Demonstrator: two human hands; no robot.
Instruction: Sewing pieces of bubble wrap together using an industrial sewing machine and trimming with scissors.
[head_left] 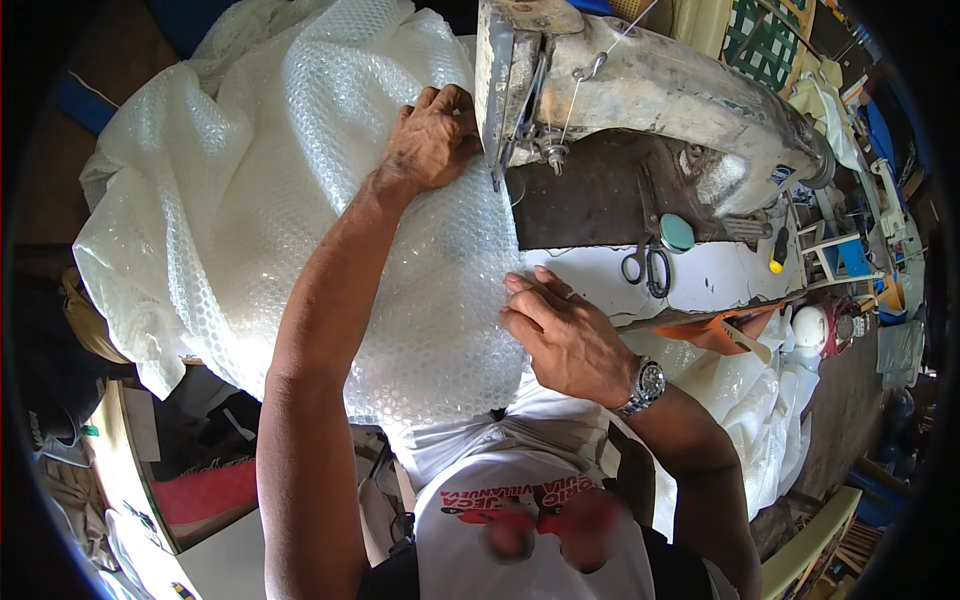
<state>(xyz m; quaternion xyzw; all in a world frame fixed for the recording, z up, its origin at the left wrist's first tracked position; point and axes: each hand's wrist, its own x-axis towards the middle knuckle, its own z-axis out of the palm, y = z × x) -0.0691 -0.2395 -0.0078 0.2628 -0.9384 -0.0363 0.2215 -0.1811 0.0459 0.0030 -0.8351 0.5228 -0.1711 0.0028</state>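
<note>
A big sheet of clear bubble wrap (270, 190) lies over the sewing table and hangs off its left side. My left hand (432, 138) presses flat on the wrap right beside the needle of an old white sewing machine (660, 90). My right hand (560, 335), with a wristwatch on the wrist, rests fingers-down on the wrap's near edge, at the rim of the white table top (600, 275). Neither hand grips anything; both lie flat on the sheet.
Scissors (647, 268) and a round teal object (677, 232) lie on the table beside the machine. An orange item (705, 330) sits at the table's edge. More white sheeting (760, 400) hangs at the right. Cluttered shelves stand far right, wooden boards lower left.
</note>
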